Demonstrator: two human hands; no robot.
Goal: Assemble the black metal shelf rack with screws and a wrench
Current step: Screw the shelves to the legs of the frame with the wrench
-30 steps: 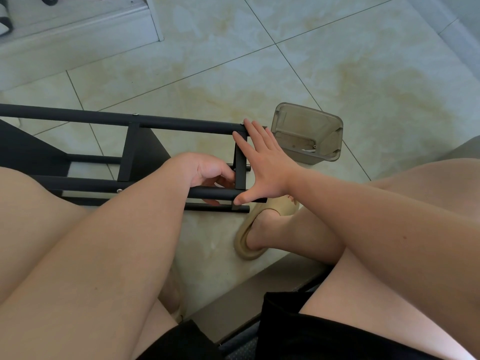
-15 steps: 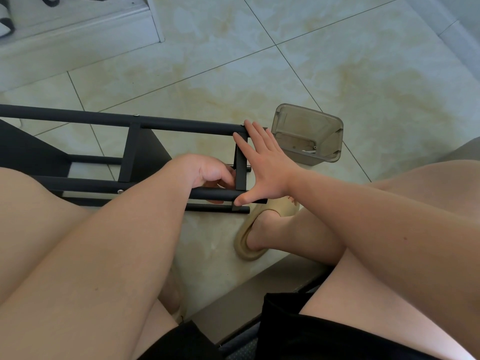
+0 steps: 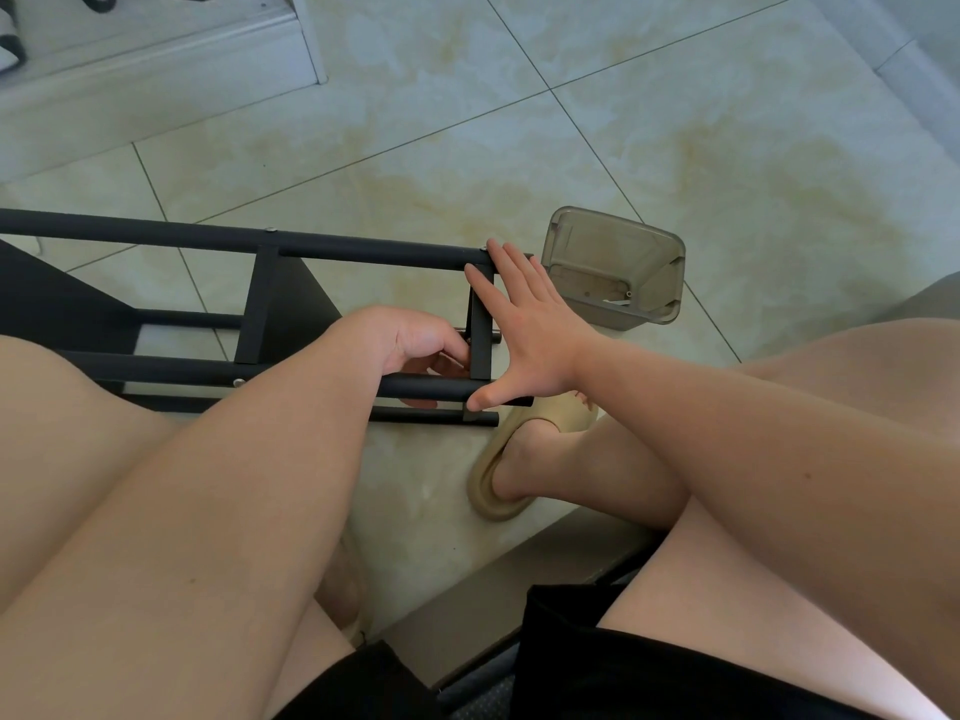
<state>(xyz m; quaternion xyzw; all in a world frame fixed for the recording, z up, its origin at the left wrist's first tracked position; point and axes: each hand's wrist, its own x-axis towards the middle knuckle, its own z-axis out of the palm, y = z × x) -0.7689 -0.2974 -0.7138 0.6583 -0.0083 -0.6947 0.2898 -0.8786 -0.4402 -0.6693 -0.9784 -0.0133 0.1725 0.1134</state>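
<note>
The black metal rack [image 3: 363, 252] lies on its side on the tiled floor, its tubes running left to right. My right hand [image 3: 530, 335] is flat and spread against the rack's right end, fingertips on the upper tube and thumb on the lower tube. My left hand [image 3: 410, 340] reaches inside the frame, fingers curled at the inner side of the short end crossbar [image 3: 480, 350]. A small dark tool pokes out by its fingertips; most of it is hidden. Silver screw heads [image 3: 239, 383] show on the tubes.
A smoky clear plastic container [image 3: 613, 272] with small parts inside stands just right of the rack end. My foot in a beige sandal [image 3: 498, 485] rests below the rack. My bare knees fill the lower frame. A white ledge [image 3: 156, 59] runs along the top left.
</note>
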